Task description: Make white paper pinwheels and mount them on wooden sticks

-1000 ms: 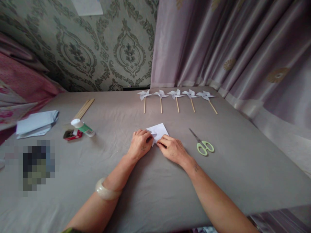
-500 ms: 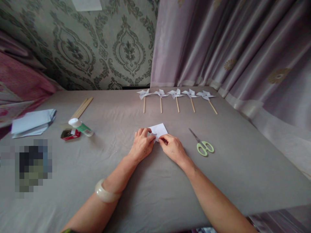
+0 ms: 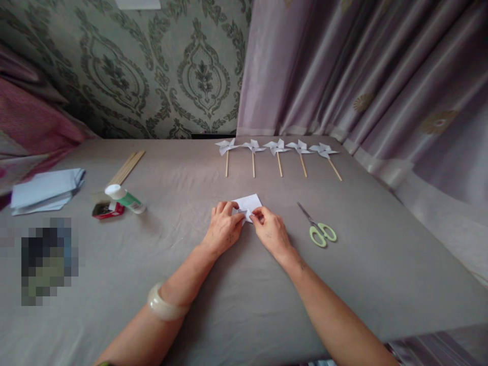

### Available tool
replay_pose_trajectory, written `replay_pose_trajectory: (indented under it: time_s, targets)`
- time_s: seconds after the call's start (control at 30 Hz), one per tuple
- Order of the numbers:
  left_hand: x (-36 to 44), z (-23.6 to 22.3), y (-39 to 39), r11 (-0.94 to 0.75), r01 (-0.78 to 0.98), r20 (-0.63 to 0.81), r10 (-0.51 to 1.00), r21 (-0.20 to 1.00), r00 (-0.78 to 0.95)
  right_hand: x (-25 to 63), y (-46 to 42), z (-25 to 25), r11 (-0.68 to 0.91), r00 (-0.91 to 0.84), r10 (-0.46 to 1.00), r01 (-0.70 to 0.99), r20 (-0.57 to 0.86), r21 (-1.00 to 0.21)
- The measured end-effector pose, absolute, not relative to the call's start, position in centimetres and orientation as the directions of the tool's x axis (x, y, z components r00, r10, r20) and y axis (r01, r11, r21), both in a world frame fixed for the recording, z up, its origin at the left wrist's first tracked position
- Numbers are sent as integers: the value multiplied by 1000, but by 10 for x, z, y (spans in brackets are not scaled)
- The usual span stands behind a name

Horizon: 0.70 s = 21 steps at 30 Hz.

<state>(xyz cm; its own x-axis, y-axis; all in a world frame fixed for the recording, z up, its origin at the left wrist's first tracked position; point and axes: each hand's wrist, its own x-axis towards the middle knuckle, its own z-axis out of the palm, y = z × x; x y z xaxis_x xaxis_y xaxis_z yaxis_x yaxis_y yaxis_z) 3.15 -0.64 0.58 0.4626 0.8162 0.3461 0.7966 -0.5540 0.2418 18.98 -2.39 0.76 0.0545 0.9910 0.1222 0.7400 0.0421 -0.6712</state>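
A small piece of white paper (image 3: 250,201) lies on the grey cloth between my hands, its near corner folded or lifted. My left hand (image 3: 225,226) grips the paper's left side, thumb and fingers closed on it. On the near right side, my right hand (image 3: 270,229) pinches the paper between thumb and forefinger. The fingertips hide part of the near edge. To the right of my right hand rests a pair of scissors (image 3: 317,227) with light green handles, its blades pointing away from me.
Several white paper pinwheels (image 3: 277,147) on sticks lie in a row at the back. On the left are a glue bottle (image 3: 127,198), a small red box (image 3: 108,209), wooden sticks (image 3: 127,166) and a stack of paper (image 3: 46,190). A blurred patch (image 3: 49,262) covers something nearby.
My right hand has shifted slightly up and to the right along the paper, still pinching it. My left hand stays in about the same place. The view has tilted a little.
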Motion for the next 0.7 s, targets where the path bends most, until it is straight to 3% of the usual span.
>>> replay_pose_trajectory:
  time_s: [0.7]
  targets:
    - [32,4,-7,-548,790,315,828,276,465,195,-14,5,140,-35,984,764,176,-630]
